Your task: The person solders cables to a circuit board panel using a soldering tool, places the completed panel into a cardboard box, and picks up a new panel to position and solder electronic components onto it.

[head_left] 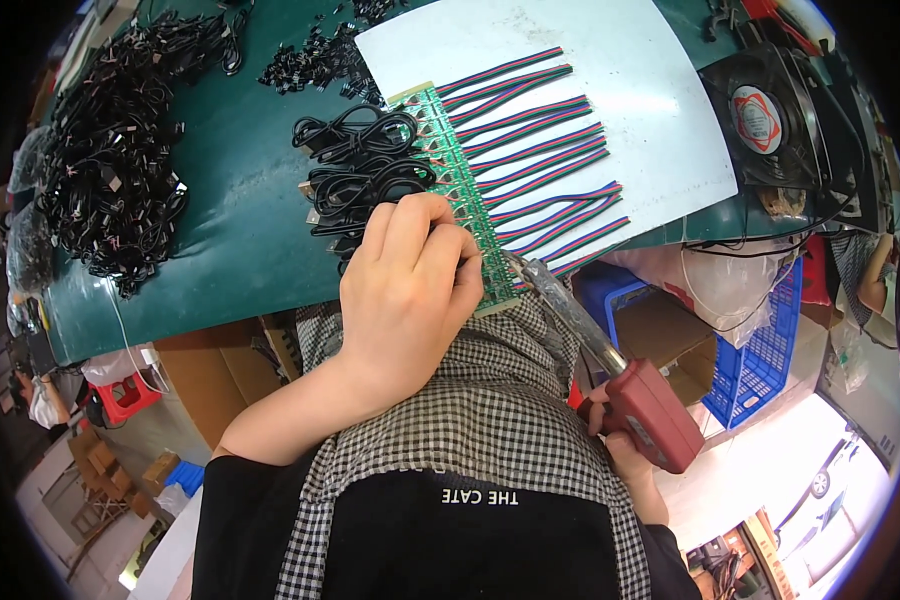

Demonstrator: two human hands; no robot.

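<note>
On green board (460, 190), left hand (410, 290) apparently pinches wire; right hand (620, 440) clenches red soldering iron (640, 400).

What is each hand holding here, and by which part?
The right hand grips a soldering iron by its red handle. The left hand rests fingertips on the green circuit board strip; whether it pinches anything cannot be told.

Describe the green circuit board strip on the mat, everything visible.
The long narrow green circuit board strip lies flat and runs diagonally, half on the dark green mat, half on a white sheet. Bundles of red, green, blue and black striped wires fan out along its right edge. The left hand rests on its near end; a red-handled soldering iron, held in the right hand, points there.
</note>
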